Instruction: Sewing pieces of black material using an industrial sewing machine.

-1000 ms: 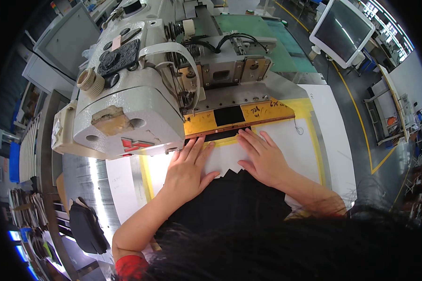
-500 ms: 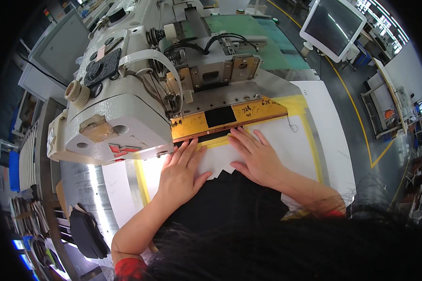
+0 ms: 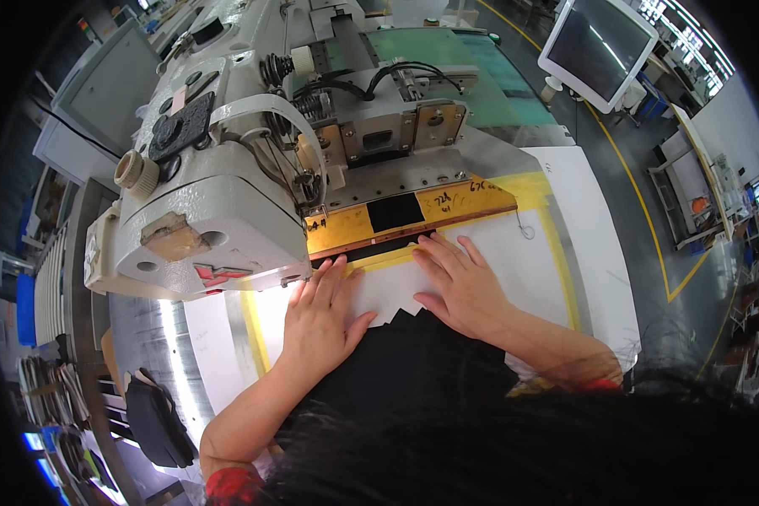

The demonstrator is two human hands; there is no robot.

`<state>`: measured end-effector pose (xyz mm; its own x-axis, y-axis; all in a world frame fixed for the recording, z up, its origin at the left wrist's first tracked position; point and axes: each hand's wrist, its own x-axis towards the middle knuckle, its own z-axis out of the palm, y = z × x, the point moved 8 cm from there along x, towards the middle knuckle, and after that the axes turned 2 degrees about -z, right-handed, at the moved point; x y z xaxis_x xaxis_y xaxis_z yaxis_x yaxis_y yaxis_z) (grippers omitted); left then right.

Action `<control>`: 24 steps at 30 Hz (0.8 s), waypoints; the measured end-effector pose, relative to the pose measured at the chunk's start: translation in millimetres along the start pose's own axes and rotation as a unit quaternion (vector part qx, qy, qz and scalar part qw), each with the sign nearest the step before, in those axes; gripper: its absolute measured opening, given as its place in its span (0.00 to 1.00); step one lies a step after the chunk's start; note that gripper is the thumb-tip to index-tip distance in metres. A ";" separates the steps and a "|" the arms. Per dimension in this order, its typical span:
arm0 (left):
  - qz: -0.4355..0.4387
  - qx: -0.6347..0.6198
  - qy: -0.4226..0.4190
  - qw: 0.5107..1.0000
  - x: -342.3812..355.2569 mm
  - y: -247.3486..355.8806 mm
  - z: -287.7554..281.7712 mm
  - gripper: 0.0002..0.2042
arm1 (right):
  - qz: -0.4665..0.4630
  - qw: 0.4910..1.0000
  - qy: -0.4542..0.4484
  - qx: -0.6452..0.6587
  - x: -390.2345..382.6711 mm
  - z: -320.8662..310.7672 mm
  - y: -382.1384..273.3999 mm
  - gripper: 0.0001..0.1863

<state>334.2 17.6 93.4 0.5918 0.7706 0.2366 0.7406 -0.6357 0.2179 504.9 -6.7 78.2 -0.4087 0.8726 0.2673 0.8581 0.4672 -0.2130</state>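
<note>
My left hand (image 3: 319, 316) lies palm down with fingers stretched forward, its tips by a strip of black fabric (image 3: 381, 247). To the right, my right hand (image 3: 464, 287) rests flat too, fingers spread, tips at the other end of that strip. Beneath both hands is a white sheet (image 3: 388, 291) edged with yellow tape. The black strip shows along the front edge of a yellow clamp plate (image 3: 447, 202), which has handwritten marks and a black patch. A large white sewing machine head (image 3: 219, 219) stands over the left end of the plate. Nothing is gripped in either hand.
A dark screen (image 3: 600, 51) stands at the far right. A green-topped surface (image 3: 430, 51) lies behind the clamp. On the left are a metal tabletop (image 3: 152, 329) and a black padded object (image 3: 156, 419). Black cloth (image 3: 396, 371) covers the near middle.
My left hand has shifted slightly back and left, baring more of the black strip. My right hand has barely moved. The machine head sits slightly differently in the picture.
</note>
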 end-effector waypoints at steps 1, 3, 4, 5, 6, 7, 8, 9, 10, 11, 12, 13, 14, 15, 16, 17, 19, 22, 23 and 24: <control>-0.005 0.002 0.000 1.000 -0.9 -1.6 0.4 0.27 | -0.001 1.000 0.003 0.007 1.2 0.9 -0.3 0.30; 0.002 -0.003 0.003 1.000 -2.2 -1.0 0.9 0.27 | -0.009 1.000 0.005 0.017 2.3 1.6 -1.5 0.30; -0.007 0.003 0.004 1.000 -3.4 -3.0 0.5 0.27 | -0.007 1.000 0.005 0.014 2.7 1.4 -2.1 0.30; 0.002 0.000 0.004 1.000 -3.7 -1.2 0.8 0.27 | -0.006 1.000 0.006 0.011 2.8 1.1 -2.6 0.30; 0.011 -0.003 0.004 1.000 -3.9 0.7 1.6 0.26 | -0.017 1.000 0.006 0.017 2.4 0.7 -4.7 0.30; 0.017 0.009 0.012 1.000 -3.3 2.7 1.7 0.26 | -0.006 1.000 0.006 0.013 1.2 -1.1 -3.3 0.30; 0.008 0.015 0.013 1.000 -3.7 1.4 1.9 0.26 | 0.004 1.000 0.006 0.010 0.3 -2.1 -1.9 0.31; 0.012 0.007 0.017 1.000 -4.8 1.8 1.4 0.26 | 0.005 1.000 0.007 0.011 0.1 -2.3 -2.3 0.31; 0.019 -0.002 0.020 1.000 -4.3 3.7 0.8 0.27 | -0.001 1.000 0.008 0.014 -0.3 -3.7 -3.7 0.31; 0.016 -0.002 0.019 1.000 -4.0 4.1 0.9 0.26 | 0.001 1.000 0.002 -0.007 -0.7 -4.2 -4.1 0.31; 0.011 0.001 0.019 1.000 -5.0 3.5 0.4 0.26 | 0.004 1.000 -0.003 -0.029 0.1 -3.5 -4.5 0.31; 0.009 0.004 0.017 1.000 -4.5 4.0 1.2 0.27 | 0.002 1.000 -0.003 -0.029 0.7 -3.8 -4.7 0.31; 0.008 0.007 0.015 1.000 -4.3 4.1 1.9 0.27 | 0.002 1.000 -0.004 -0.031 0.9 -4.0 -4.7 0.31; 0.009 0.006 0.015 1.000 -4.8 3.6 1.8 0.27 | 0.003 0.999 -0.005 -0.034 0.6 -4.2 -4.5 0.30; 0.006 0.009 0.015 1.000 -4.5 3.2 2.7 0.27 | 0.006 0.999 -0.006 -0.037 0.6 -4.6 -3.3 0.30; 0.003 0.011 0.014 1.000 -4.2 2.8 3.5 0.27 | 0.004 1.000 -0.001 -0.021 2.5 -4.8 -3.9 0.30; 0.008 0.007 0.017 1.000 -4.3 1.9 1.5 0.27 | 0.007 1.000 0.003 -0.008 4.1 -4.1 -3.0 0.30; 0.013 0.007 0.017 1.000 -2.5 4.1 -0.3 0.27 | -0.001 1.000 0.013 -0.002 3.9 -4.6 -3.4 0.31; 0.007 0.003 0.015 1.000 -2.2 3.4 -0.3 0.27 | -0.004 1.000 0.014 -0.007 4.0 -4.8 -4.1 0.31; 0.002 -0.001 0.013 1.000 -1.8 2.4 -0.1 0.27 | -0.008 1.000 0.016 -0.013 4.0 -4.9 -4.6 0.31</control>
<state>335.0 14.7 93.6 0.5859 0.7671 0.2611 0.7377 -0.6383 0.2198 500.8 -6.0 84.9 -0.4129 0.8600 0.2999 0.8592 0.4770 -0.1848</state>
